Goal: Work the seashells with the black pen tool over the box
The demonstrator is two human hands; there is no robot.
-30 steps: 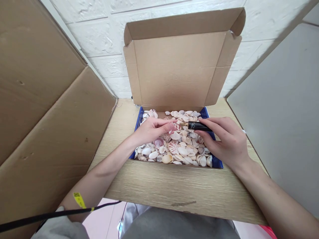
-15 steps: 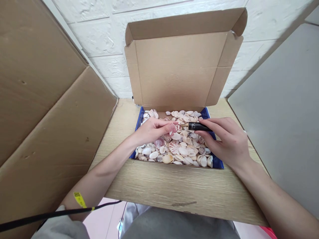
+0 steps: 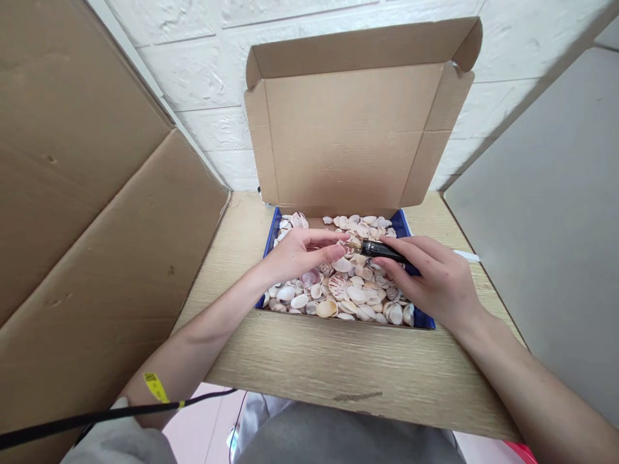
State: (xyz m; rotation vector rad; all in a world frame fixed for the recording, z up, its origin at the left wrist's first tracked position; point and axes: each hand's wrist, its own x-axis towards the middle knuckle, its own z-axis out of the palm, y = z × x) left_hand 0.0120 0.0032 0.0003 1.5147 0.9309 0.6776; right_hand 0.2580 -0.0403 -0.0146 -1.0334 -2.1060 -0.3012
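Note:
My right hand (image 3: 430,277) grips a small black hand drill (image 3: 384,251) with a brass-coloured front end, its tip pointing left. My left hand (image 3: 309,251) is closed in a pinch between thumb and fingers, seemingly on a small shell mostly hidden by them. The drill's tip meets the fingertips of that hand, and the exact contact point is too small to make out. Both hands are above a shallow blue-sided cardboard box (image 3: 424,319) filled with loose seashells (image 3: 358,295), pale white, cream and pinkish.
The box lid (image 3: 348,129) stands upright behind, near a white brick-pattern wall (image 3: 193,77). A cardboard panel (image 3: 97,258) closes off the left side, a grey panel (image 3: 551,212) the right. A black cable (image 3: 97,419) crosses near my left elbow. The wooden tabletop (image 3: 338,367) ends near my body.
The drill has tilted, its rear end dropping slightly, and has shifted a little left toward the left fingertips. A white strip now shows behind my right hand. My left hand stays nearly in place.

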